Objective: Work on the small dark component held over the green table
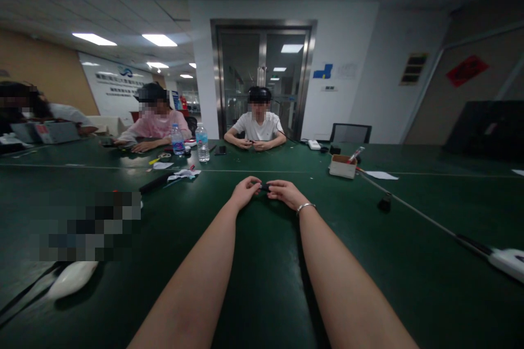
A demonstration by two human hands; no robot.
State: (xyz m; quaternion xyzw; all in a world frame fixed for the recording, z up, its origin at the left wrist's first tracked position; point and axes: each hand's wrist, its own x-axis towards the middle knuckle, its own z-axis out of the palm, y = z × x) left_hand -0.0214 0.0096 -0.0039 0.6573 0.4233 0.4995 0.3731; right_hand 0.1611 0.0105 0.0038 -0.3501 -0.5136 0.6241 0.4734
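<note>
Both my arms reach forward over the dark green table [262,283]. Between my hands is a small dark object [265,187], too small to make out its kind. My left hand [246,192] pinches its left end with thumb and fingers. From the other side, the fingertips of my right hand [285,193] close on its right end. A silver bracelet [306,206] circles my right wrist. The hands are close together, just above or resting on the tabletop; I cannot tell which.
Two water bottles [202,143] stand ahead on the left. A small box [343,167] with a pen-like item sits ahead right, near a black object [385,203]. A cable leads to a white power strip [507,263]. A person [258,125] sits opposite; others sit left.
</note>
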